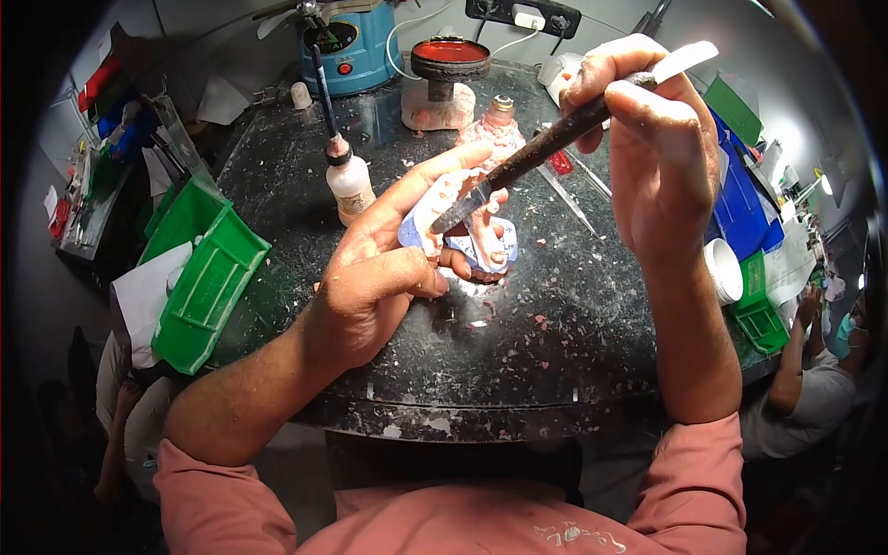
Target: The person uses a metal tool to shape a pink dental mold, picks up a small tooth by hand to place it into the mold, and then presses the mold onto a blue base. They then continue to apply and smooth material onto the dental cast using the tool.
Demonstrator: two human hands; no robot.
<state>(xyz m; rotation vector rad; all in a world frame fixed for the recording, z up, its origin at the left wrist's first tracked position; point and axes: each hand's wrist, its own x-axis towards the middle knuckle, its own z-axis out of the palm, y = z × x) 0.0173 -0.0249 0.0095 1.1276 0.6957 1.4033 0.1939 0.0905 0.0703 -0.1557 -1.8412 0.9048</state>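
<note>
My left hand [375, 268] is closed around a plaster dental cast [427, 215] with a bluish base, thumb at its near side and fingers behind. Just to its right is a second cast part [495, 248] with teeth, pink material and blue edges; my left fingertips show beside it. In my right hand [652, 139] is a wax knife [555, 139], gripped by its dark handle. Its metal blade slants down to the left, the tip right at the inner side of the cast. The knife's pale other end sticks out above my right fingers.
A bottle [350, 185] with a brush-like tool stands left on the black table [444, 370]. Behind are a blue device [356, 55], a red-topped stand [450, 57] and a pink-crusted burner [499, 125]. Green bins [208, 277] flank the table; a person [814, 388] sits at right.
</note>
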